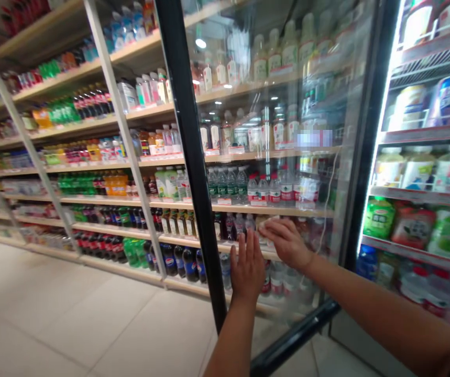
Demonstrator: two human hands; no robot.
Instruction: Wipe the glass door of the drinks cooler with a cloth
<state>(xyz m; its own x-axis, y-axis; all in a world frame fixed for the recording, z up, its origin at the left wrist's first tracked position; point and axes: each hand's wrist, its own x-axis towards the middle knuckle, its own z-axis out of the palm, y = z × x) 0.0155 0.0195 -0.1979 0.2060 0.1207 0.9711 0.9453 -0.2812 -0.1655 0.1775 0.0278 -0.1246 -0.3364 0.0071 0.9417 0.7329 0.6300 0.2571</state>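
Observation:
A black-framed glass door (283, 173) of a drinks fridge stands open across my front. My left hand (247, 269) lies against the lower part of the pane, palm toward it, with its fingers stretched upward and nothing held. To its right and slightly higher, my right hand (291, 245) is closed, fingers pressed at the glass. A pale cloth (269, 222) shows at those fingertips, mostly covered by the hand, so its full shape is hidden. Bottles behind the pane are visible through it, mixed with reflections.
Shelves of bottled drinks (91, 183) run along the left, beyond the door. On the right is the lit fridge interior (421, 193) with bottles and pouches on racks. The door's black lower frame (299, 335) slants below my hands, above a tiled floor (102, 324).

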